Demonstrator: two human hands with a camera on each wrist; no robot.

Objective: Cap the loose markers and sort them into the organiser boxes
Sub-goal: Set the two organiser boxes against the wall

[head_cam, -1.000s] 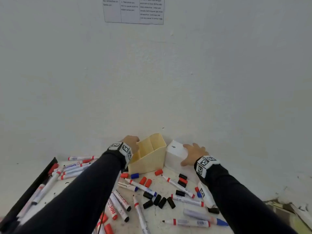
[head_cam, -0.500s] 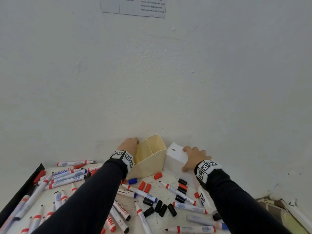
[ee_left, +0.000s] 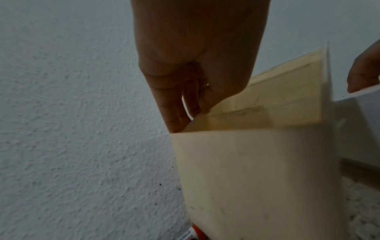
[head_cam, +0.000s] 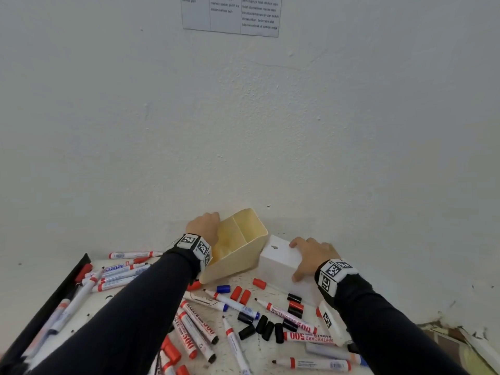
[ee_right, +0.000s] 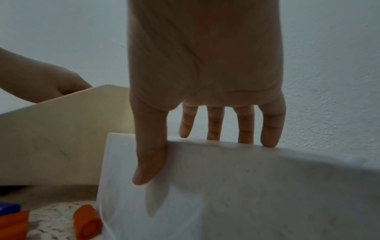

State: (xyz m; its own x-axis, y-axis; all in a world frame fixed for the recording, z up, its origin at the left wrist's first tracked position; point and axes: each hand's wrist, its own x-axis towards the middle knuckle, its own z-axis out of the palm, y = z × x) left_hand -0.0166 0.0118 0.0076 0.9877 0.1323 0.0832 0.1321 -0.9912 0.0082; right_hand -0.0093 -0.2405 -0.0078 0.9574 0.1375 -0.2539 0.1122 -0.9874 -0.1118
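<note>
1. Speckled white worktop (head_cam: 238, 282) against a white wall.
2. Cream organiser box (head_cam: 232, 263) and white box (head_cam: 281, 262) at the back, side by side.
3. Whiteboard markers (head_cam: 292, 318), uncapped, scattered in front.
4. Loose black caps (head_cam: 266, 330), red caps (head_cam: 240, 293), one blue cap (head_cam: 223, 288) among them.

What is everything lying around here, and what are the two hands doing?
yellow organiser box: one, pale yellow, divided inside, tilted, by the wall
white organiser box: one, white, right of the yellow one
markers: many, white barrels with red, blue or black ends, scattered on the table
loose caps: many, black, red and one blue, in front of the boxes
table: one, speckled white
black tray edge: one, far left
printed sheet: one, white, on the wall
left hand: grips the yellow box's rim
right hand: grips the white box, thumb on its near side
</note>
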